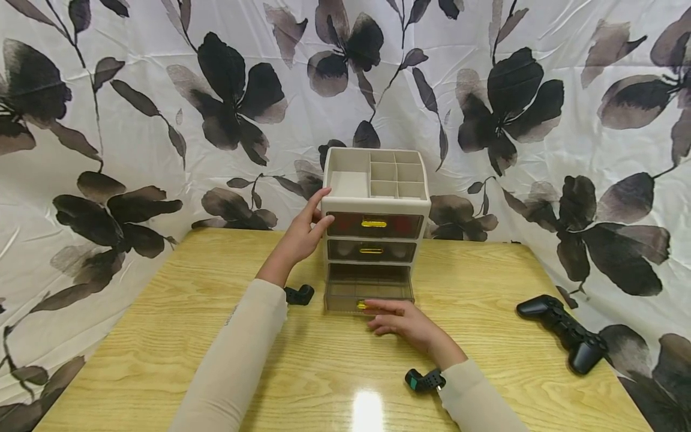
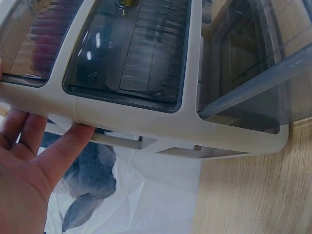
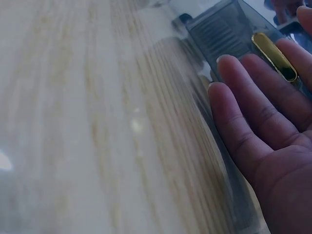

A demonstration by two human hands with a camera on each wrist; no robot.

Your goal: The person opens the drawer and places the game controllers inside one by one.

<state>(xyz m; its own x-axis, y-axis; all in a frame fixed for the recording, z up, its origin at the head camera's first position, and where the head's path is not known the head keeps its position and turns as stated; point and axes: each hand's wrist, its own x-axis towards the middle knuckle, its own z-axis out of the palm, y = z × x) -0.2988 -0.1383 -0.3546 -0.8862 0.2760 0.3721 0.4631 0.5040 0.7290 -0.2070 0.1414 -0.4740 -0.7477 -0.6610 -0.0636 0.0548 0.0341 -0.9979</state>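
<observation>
A white desktop organizer (image 1: 378, 205) with smoky see-through drawers stands upright on the table. Its bottom drawer (image 1: 340, 304) is pulled out and looks bare inside; the top drawer (image 1: 345, 225) and middle drawer (image 1: 345, 251) are closed. My left hand (image 1: 298, 239) rests against the organizer's left side, thumb near the front edge and fingers extended, as the left wrist view also shows. At the pulled-out drawer's front is my right hand (image 1: 407, 326), its fingers loosely extended by the gold handle (image 3: 274, 56). Whether a fingertip touches the handle is hard to tell.
A black game controller (image 1: 564, 333) lies at the table's right edge. The organizer's top has one large compartment (image 1: 348, 183) and several small ones. Behind the wooden table (image 1: 216, 336) hangs a floral cloth (image 1: 216, 174). Both wrists wear black straps.
</observation>
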